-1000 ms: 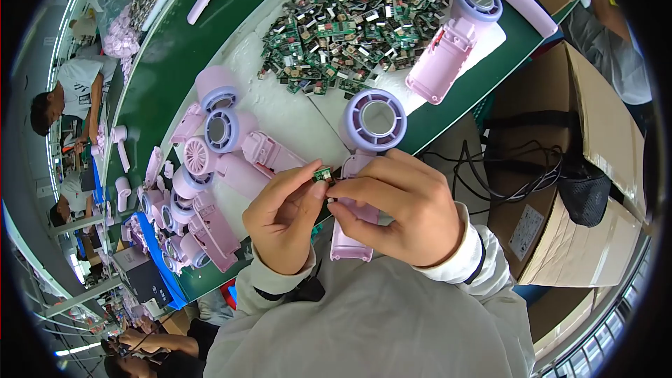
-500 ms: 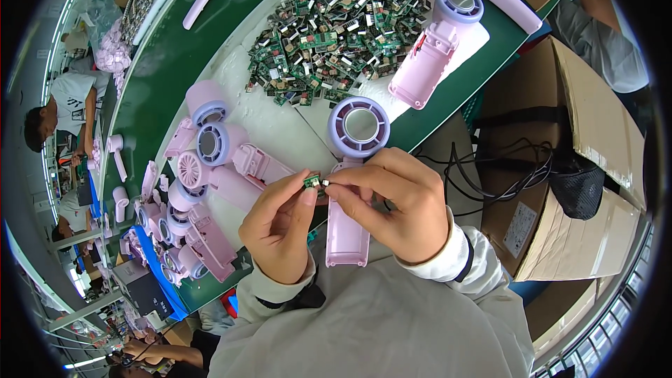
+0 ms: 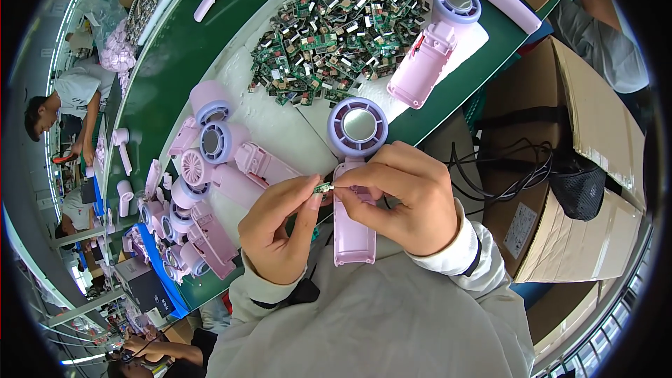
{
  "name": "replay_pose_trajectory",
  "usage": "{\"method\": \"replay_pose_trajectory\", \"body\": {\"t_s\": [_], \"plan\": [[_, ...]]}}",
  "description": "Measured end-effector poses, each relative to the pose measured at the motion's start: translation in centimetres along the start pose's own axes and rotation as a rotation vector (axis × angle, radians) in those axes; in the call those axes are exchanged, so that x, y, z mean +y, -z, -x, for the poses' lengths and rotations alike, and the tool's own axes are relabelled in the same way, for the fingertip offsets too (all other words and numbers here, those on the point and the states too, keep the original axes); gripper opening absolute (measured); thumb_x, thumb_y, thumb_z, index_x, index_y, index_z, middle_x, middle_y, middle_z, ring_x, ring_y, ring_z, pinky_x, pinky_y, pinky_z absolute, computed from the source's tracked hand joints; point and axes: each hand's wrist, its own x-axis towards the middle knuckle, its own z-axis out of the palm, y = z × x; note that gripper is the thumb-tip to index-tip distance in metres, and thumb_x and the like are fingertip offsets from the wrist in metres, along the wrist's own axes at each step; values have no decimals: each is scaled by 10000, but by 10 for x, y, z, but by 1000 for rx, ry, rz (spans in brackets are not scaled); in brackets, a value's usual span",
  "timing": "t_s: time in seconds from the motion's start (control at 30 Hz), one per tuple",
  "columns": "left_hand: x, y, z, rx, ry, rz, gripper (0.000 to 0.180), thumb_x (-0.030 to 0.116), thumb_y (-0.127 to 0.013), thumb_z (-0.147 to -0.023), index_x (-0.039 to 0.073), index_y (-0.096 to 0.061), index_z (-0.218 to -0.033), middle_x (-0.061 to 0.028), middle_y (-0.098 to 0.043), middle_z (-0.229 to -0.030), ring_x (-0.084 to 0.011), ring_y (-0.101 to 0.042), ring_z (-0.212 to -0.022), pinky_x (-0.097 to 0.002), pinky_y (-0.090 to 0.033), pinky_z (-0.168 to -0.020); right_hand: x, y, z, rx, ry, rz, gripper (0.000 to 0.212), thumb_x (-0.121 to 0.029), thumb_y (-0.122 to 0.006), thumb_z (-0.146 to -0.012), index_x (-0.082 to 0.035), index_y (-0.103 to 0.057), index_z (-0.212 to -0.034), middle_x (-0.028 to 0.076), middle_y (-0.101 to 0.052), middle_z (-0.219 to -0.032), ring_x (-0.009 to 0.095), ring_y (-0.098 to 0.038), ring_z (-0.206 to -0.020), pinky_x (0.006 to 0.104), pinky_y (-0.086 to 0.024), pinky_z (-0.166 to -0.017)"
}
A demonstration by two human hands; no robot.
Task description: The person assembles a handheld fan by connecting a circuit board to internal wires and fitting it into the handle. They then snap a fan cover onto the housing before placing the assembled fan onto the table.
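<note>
My left hand (image 3: 278, 229) pinches a small green circuit board (image 3: 320, 189) between thumb and forefinger. Against the board's right end, the fingertips of my right hand (image 3: 409, 199) are closed on a tiny white connector plug (image 3: 331, 187); whether it is fully seated I cannot tell. Beneath both hands lies a pink handheld fan (image 3: 355, 241), its handle shell open toward me and its round purple-rimmed head (image 3: 358, 127) pointing away. My right fingers cover the upper part of that handle.
A large heap of green circuit boards (image 3: 336, 35) lies on the white work surface (image 3: 280, 122). Another open fan (image 3: 423, 63) rests at the right. Several pink fans and shells (image 3: 210, 168) crowd the left. Cardboard boxes (image 3: 560, 168) and black cables (image 3: 483, 168) are at the right.
The white plug in my right fingers has come up against the board, which has turned and shifted slightly right. The fan's handle end has swung a little right.
</note>
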Motion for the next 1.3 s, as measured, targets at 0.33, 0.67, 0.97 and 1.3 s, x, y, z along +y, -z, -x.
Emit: {"method": "replay_pose_trajectory", "body": {"t_s": [0.33, 0.67, 0.97, 1.3], "plan": [[7, 17, -11, -191, -98, -123, 280, -110, -678, -903, -53, -710, -1175, -182, -715, -1087, -219, -724, -895, -291, -581, -774, 9, 14, -7, -105, 247, 132, 196, -51, -822, -733, -70, -769, -921, 29, -599, -752, 218, -575, -641, 345, -481, -559], [4, 6, -9, -102, -113, -101, 301, -114, -693, -885, -45, -717, -1177, -192, -713, -1055, -232, -726, -882, -286, -565, -753, 9, 8, -4, 2, 193, 74, 189, -22, -812, -721, -58, -771, -902, 23, -612, -742, 198, -587, -645, 317, -476, -556], [3, -28, 7, 189, -281, -367, 317, -115, -712, -864, -47, -721, -1174, -201, -713, -1030, -248, -723, -892, -304, -569, -755, -3, -16, 7, 201, 51, 1, 159, 32, -789, -689, -24, -759, -834, 20, -588, -679, 140, -549, -551, 270, -421, -481], [8, -12, 7, -10, 50, 71, 552, -138, -698, -859, -65, -550, -1385, -211, -632, -1237, -246, -713, -1021, -317, -596, -871, 2, -19, 9, 158, 32, -99, 173, 23, -799, -724, -25, -769, -888, 16, -591, -718, 111, -546, -552, 256, -427, -480]]}}
